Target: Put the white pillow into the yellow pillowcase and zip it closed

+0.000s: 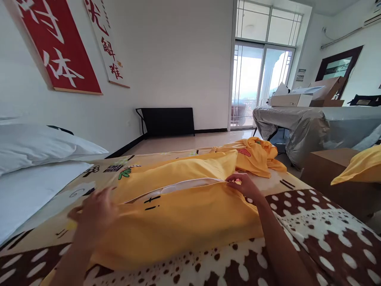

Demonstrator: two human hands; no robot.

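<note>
Landmark: blanket (327, 246), tan and dotted brown-white, spread across the foreground.
Cover: yellow cover (184, 222), lying on the blanket at its near middle, long opening running crosswise; dark marks just below the slit.
In the slit: white fabric (190, 185) showing, above the blanket's middle.
Right hand (241, 186): thumb and fingers pinched together on the cover's edge, at the opening's right end, over the blanket.
Left hand (97, 210): blurred, at the cover's left end, over the blanket's left part; cannot tell how far open it is or whether it has hold of cloth.
Bundle: crumpled orange-yellow cloth (256, 157), on the blanket's far edge.
Pillows: white, stacked (44, 147), at the blanket's left.
Carton: brown box (330, 159), right of the blanket, yellow fabric (361, 165) above it.
Table: plastic-draped table (297, 119), beyond the blanket, to the right.
Panel: black panel (169, 121), past the blanket's far side, against the wall.
</note>
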